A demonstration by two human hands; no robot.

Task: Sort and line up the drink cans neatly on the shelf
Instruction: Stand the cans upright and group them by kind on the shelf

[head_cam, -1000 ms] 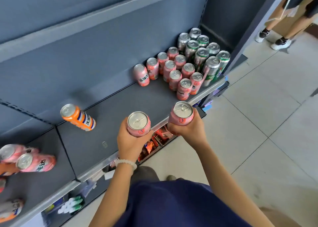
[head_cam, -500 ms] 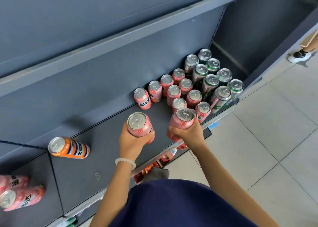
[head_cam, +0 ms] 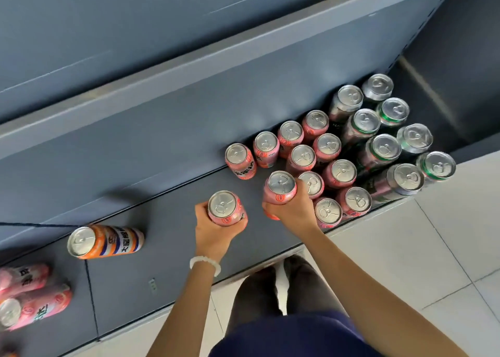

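My left hand (head_cam: 213, 228) grips an upright pink can (head_cam: 225, 208) over the grey shelf (head_cam: 173, 237). To its right, my right hand (head_cam: 293, 208) grips a second pink can (head_cam: 280, 187), which touches the left side of a block of standing pink cans (head_cam: 327, 151). Beyond that block, at the shelf's right end, stand taller green and silver cans (head_cam: 384, 148). An orange can (head_cam: 105, 241) lies on its side on the left part of the shelf.
Two pink cans (head_cam: 29, 297) lie on their sides at the far left on the neighbouring shelf section. An upper shelf's edge (head_cam: 189, 59) runs overhead. Tiled floor (head_cam: 422, 248) lies to the right, below the shelf.
Both hands have carried their pink cans forward over the shelf and rightward. The right hand's can has come up against the standing pink cans.
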